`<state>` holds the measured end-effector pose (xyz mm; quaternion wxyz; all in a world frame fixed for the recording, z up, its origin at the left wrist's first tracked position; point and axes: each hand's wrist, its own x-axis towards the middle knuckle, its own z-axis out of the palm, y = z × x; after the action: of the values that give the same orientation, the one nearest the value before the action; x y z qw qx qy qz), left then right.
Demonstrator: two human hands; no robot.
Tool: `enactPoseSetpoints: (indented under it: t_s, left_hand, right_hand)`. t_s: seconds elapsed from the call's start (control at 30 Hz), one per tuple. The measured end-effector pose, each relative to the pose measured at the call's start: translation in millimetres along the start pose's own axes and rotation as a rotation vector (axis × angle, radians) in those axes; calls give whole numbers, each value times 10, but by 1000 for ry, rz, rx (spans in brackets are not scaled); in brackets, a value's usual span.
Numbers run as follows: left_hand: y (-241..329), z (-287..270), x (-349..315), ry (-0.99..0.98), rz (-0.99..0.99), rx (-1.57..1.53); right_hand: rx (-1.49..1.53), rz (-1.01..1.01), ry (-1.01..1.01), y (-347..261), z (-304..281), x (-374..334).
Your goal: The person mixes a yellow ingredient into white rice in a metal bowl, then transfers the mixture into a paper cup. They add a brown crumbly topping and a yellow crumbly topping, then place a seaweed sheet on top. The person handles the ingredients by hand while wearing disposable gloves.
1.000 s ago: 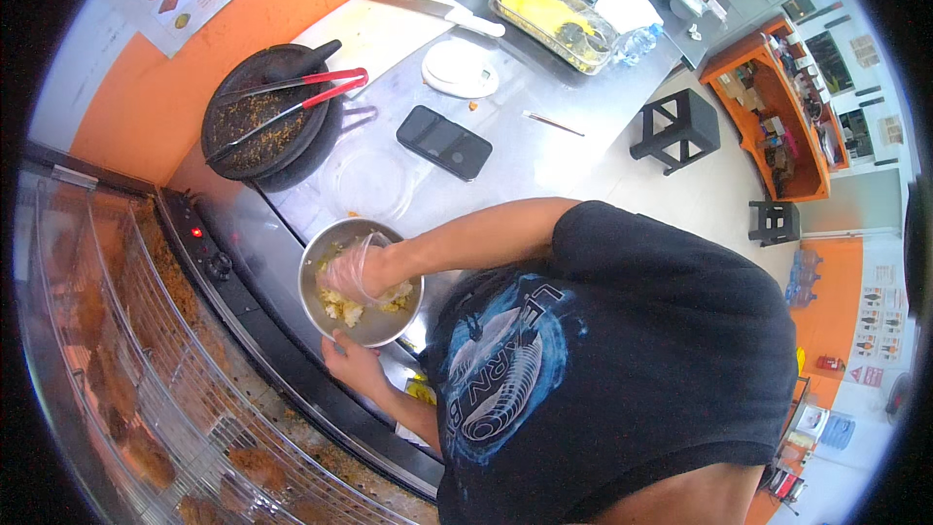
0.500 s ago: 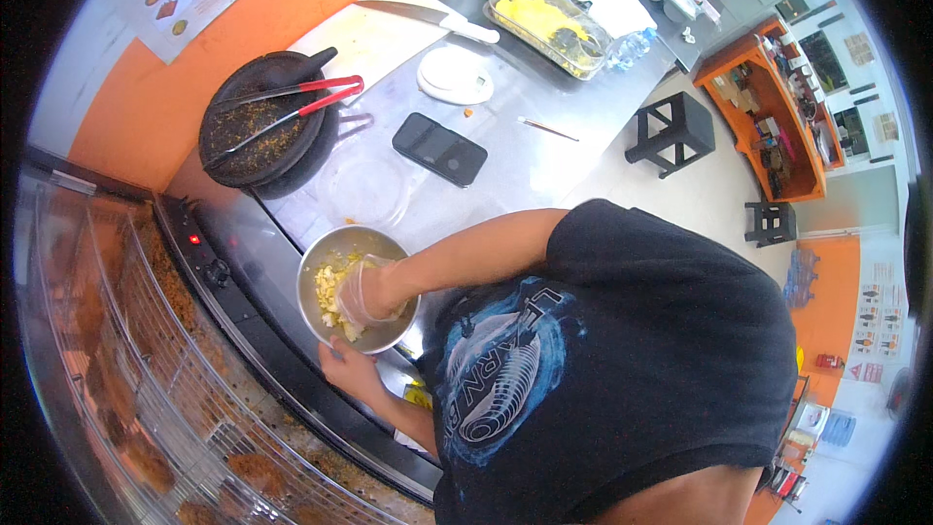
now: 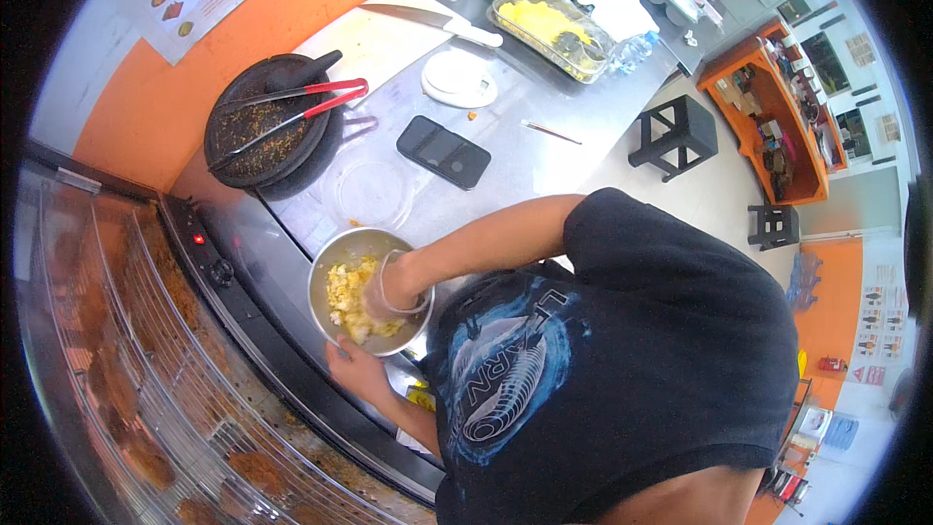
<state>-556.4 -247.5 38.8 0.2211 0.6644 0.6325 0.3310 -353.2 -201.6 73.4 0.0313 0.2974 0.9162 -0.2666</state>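
A round metal bowl holds yellow and white chopped food, which looks like crumbled egg. My left hand grips the bowl's lower rim, its fingers curled round the edge. Inside the bowl, against the right part of the food, is my right hand in a see-through plastic glove. Its fingers point down into the bowl and are blurred and partly hidden, so what they hold does not show. A round see-through lid lies on the metal table just beyond the bowl.
A stone mortar with red-handled tongs stands at upper left. A phone, white scale, large knife and tray of yellow food lie on the table. A heated display case borders the left side.
The bowl has shifted slightly to the right with my left hand on its rim. My right hand has drawn up and to the right inside it, and more food shows.
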Motion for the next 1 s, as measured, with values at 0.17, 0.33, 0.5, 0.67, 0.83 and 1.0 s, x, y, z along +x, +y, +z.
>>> enactPoseSetpoints:
  t_s: [0.17, 0.33, 0.5, 0.67, 0.83, 1.0]
  left_hand:
    - [42, -82, -46, -97, -447, -278]
    - [139, -89, -42, -121, -465, -395]
    - [137, -57, -20, -98, -390, -321]
    - [118, -24, -43, -112, -394, -341]
    - [113, -77, -4, -154, -424, -299]
    - [147, -51, -35, -107, -442, -429]
  right_hand:
    - [-10, 185, 79, 239, -57, 233]
    - [-263, 206, 312, 5, -150, 164]
    - [-330, 62, 253, -9, 200, 208]
    - [-49, -67, 263, 398, 178, 428]
    - [-79, -171, -73, 317, -302, 251]
    - [-215, 192, -176, -24, -292, -33]
